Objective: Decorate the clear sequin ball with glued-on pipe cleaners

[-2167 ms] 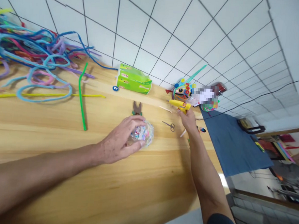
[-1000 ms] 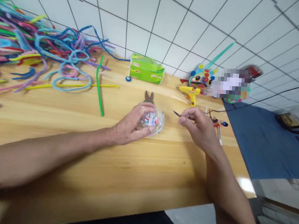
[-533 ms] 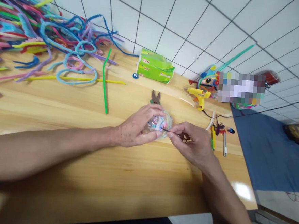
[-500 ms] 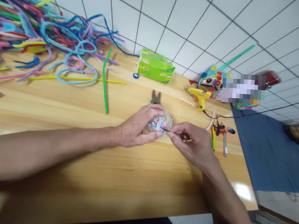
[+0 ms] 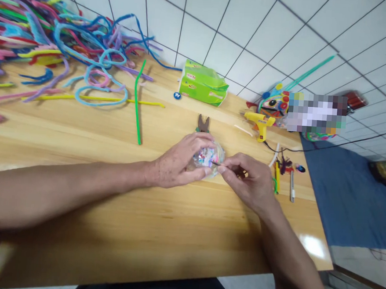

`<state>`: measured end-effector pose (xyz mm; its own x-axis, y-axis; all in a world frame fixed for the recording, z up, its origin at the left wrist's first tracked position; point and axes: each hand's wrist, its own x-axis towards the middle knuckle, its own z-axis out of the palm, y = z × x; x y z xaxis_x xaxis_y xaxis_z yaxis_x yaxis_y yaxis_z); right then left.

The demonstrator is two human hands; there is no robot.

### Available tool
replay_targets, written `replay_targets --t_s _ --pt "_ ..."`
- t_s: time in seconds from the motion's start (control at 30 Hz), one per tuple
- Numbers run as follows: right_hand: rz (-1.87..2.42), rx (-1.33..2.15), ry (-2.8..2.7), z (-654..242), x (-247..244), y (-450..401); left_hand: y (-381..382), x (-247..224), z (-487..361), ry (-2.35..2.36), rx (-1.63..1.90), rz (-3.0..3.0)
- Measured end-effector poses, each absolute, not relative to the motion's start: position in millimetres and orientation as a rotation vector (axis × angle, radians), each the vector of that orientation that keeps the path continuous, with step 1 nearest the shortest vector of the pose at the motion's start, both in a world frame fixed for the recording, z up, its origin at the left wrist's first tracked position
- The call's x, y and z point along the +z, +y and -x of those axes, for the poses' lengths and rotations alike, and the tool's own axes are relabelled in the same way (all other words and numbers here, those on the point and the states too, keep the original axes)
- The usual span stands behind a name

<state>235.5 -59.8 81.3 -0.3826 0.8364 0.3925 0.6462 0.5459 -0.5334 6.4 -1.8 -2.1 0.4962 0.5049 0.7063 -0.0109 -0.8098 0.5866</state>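
White tiled wall (image 5: 208,22) at the back, pale wooden table (image 5: 140,233) below it, and all the action sits near the middle of the tabletop! Left hand (image 5: 178,163) is wrapped over a clear rounded piece (image 5: 208,156) full of colourful bits, thumb on the near side, fingers curved over the far side, gap wide between them. In from the right comes the right hand (image 5: 252,179), thumb and forefinger pinching small scissors (image 5: 215,163), their dark tip right at the clear piece; whether it touches, I cannot tell. Just behind the left hand, pliers (image 5: 204,122) lie with their jaws pointing to the wall. Farther back, a green packet (image 5: 204,84) with a blue button (image 5: 177,96) beside it; over to the right, a yellow glue gun (image 5: 260,122) with a black cord (image 5: 338,143) trailing off. And far left, what a tangle of fuzzy stems (image 5: 78,37)!
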Motion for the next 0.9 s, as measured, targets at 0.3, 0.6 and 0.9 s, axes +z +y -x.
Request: replay_targets --t_s 0.3,0.6,0.9 --pt "1.196 0.482 -2.052 -232.9 77.3 -61.7 -2.1 -0.7 -5.3 0.395 1.274 -2.232" --pt "1.167 0.494 -2.009 -231.5 75.2 -60.3 -2.3 -1.9 -4.3 0.405 1.249 -2.246" --pt "1.154 0.487 -1.99 -230.7 72.8 -60.4 -2.8 -1.6 -5.1 0.399 1.252 -2.24"
